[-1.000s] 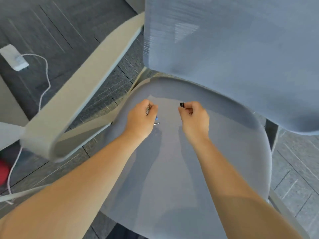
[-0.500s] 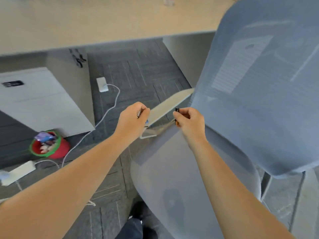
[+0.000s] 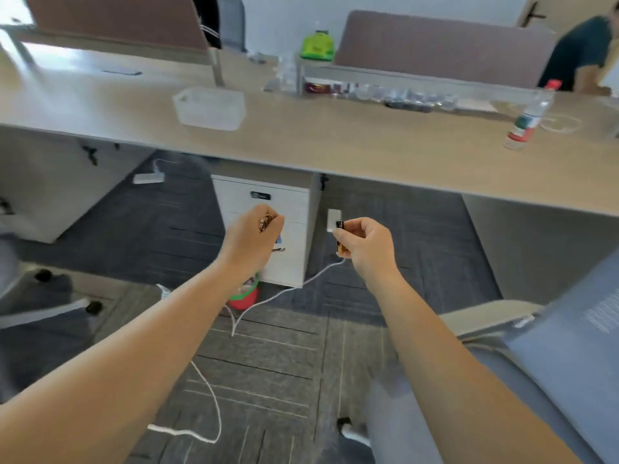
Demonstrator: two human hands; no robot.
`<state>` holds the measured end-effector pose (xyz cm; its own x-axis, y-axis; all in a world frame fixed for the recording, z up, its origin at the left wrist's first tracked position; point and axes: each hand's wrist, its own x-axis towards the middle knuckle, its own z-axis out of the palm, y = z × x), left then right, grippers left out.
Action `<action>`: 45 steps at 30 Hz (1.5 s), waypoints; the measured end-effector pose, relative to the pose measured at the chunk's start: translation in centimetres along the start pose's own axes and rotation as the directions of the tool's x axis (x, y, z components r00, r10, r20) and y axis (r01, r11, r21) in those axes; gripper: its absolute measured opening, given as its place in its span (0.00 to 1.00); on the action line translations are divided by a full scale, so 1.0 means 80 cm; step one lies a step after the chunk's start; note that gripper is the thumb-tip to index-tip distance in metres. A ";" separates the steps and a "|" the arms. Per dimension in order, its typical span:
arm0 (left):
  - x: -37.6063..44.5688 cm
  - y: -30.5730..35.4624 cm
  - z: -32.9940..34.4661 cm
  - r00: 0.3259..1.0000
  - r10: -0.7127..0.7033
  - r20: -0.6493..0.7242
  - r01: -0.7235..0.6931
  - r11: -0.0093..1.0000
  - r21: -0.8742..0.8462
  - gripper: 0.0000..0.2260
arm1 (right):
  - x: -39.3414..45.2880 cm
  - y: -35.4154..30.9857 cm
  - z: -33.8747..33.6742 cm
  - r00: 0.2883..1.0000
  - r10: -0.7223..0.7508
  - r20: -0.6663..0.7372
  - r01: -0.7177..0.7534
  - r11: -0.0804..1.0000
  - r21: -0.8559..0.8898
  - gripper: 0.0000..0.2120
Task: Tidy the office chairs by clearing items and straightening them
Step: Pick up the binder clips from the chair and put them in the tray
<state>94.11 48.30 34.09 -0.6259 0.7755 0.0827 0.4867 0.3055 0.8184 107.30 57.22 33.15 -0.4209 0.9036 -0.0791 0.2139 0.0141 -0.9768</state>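
A long pale wood tabletop [image 3: 335, 139] crosses the view ahead of me, with dark grey carpet [image 3: 274, 363] below it. At the lower right is one office chair [image 3: 569, 346], the thing I am tidying: blue-grey mesh back, blue-grey seat, one pale curved armrest [image 3: 482, 318] showing. It stands beside my right arm, turned partly away from the tabletop. A second chair's pale base and two dark castors show at the far left edge.

Under the tabletop stands one white drawer unit [image 3: 291, 212], with a red and green bin [image 3: 244, 296] at its foot, partly hidden by my left arm. One white cable [image 3: 214, 393] loops across the carpet.

On the tabletop I count one clear plastic tray [image 3: 209, 108], one bottle with a red cap [image 3: 529, 118] at the right, and one green bottle [image 3: 317, 45] at the back. Two brown divider panels rise behind. One person in a dark shirt [image 3: 579, 51] is at the far right.

My two hands are raised in front of the drawer unit, apart from each other. My left hand [image 3: 251, 239] is closed around a small metal object [image 3: 265, 223], perhaps keys; I cannot tell exactly. My right hand [image 3: 368, 246] is closed, pinching a small black and gold battery [image 3: 340, 237] upright between thumb and fingers.
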 end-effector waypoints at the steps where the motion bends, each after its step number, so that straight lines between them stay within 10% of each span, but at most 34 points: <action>1: 0.006 -0.012 -0.023 1.000 -0.016 -0.020 0.016 1.000 0.006 0.07 | 0.005 -0.009 0.025 1.000 -0.007 0.019 0.007 1.000 0.007 0.07; 18: 0.150 -0.166 -0.277 0.973 -0.087 -0.214 0.105 0.992 0.074 0.03 | 0.116 -0.103 0.311 0.978 -0.116 0.173 0.124 0.992 -0.036 0.06; 45: 0.613 -0.198 -0.240 0.942 -0.306 -0.138 0.271 0.936 -0.223 0.13 | 0.575 -0.160 0.397 0.978 -0.047 0.202 0.059 0.997 -0.055 0.11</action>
<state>43.97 70.90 36.09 -0.8223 0.5612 -0.0940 0.1501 0.3733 0.9155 57.21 85.02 35.67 -0.5999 0.7969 -0.0717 0.2366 0.0911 -0.9673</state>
